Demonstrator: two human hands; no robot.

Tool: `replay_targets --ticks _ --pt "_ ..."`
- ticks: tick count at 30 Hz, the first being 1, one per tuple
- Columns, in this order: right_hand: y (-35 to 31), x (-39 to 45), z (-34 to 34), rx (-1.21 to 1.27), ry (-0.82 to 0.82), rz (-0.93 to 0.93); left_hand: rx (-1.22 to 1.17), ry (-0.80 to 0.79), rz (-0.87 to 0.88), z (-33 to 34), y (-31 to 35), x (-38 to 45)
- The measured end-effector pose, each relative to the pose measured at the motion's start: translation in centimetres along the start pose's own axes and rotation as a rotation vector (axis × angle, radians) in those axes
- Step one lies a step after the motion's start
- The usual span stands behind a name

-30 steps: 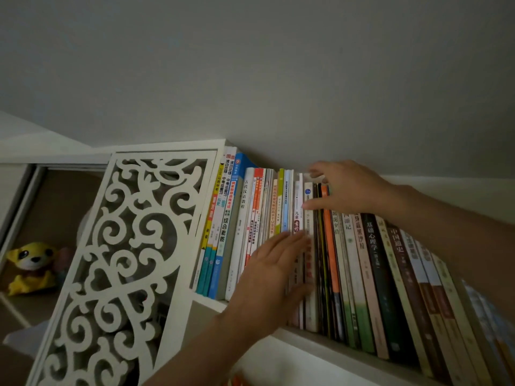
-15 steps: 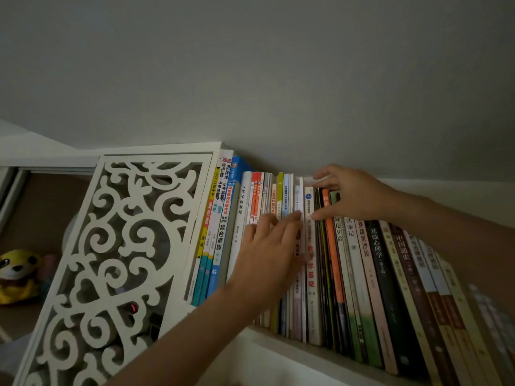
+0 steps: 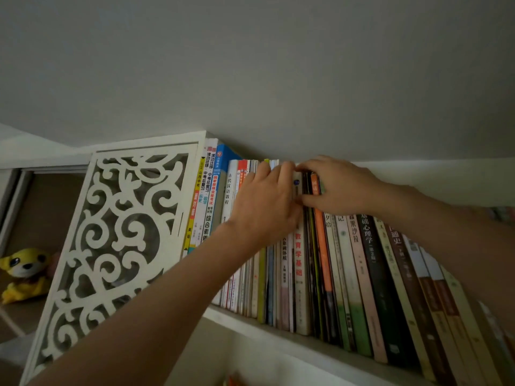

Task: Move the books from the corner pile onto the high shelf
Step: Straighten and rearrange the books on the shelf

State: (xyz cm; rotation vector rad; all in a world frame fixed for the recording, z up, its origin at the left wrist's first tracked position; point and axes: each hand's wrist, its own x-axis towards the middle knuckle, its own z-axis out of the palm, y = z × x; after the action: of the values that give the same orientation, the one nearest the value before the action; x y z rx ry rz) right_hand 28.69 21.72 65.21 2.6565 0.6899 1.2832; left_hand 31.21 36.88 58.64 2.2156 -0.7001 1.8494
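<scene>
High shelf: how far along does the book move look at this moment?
Done: the high shelf already carries a tight row of upright books. In hand: left hand and right hand both press at the tops of the middle spines. Left: unclear, since the corner pile is out of view.

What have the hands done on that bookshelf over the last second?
The left hand slid up the book spines to the top edge, meeting the right hand, which stayed at the book tops by the orange book. The books themselves stay upright in their row, and the yellow toy sits unmoved.
</scene>
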Motion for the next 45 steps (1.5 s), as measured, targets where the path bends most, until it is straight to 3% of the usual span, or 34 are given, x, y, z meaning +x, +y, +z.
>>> replay_targets --ticks 4,10,15,19,23,29,32,35,45 --pt "-0.1 0.1 -0.2 0.025 -0.037 0.023 -0.261 -0.158 -0.087 -0.7 -0.3 1.2" --pt "-0.1 0.6 -0.8 0.106 -0.085 -0.002 -0.427 -0.181 -0.102 -0.5 -0.9 1.0" --pt "-0.6 0.5 -0.8 0.105 -0.074 0.021 -0.422 -0.054 -0.109 -0.6 -0.9 0.3" --pt "-0.9 0.1 -1.0 0.121 -0.071 0.056 -0.53 0.089 -0.219 0.4 0.4 -1.4" --pt "-1.0 0.0 -0.7 0.105 -0.07 0.08 -0.701 0.087 -0.31 0.8 1.0 -4.0" --pt "-1.2 0.3 -1.1 0.116 -0.086 0.079 -0.043 -0.128 -0.331 2.1 0.4 -5.5" --pt "-1.2 0.2 -1.0 0.102 -0.078 0.079 0.13 -0.184 -0.33 2.3 0.9 -5.2" --pt "-1.2 0.1 -0.7 0.073 -0.068 0.083 0.177 -0.222 -0.325 2.0 1.5 -5.4" --pt "-1.5 0.0 -1.1 0.09 -0.1 0.086 -0.081 -0.023 -0.429 4.5 0.8 -6.6"
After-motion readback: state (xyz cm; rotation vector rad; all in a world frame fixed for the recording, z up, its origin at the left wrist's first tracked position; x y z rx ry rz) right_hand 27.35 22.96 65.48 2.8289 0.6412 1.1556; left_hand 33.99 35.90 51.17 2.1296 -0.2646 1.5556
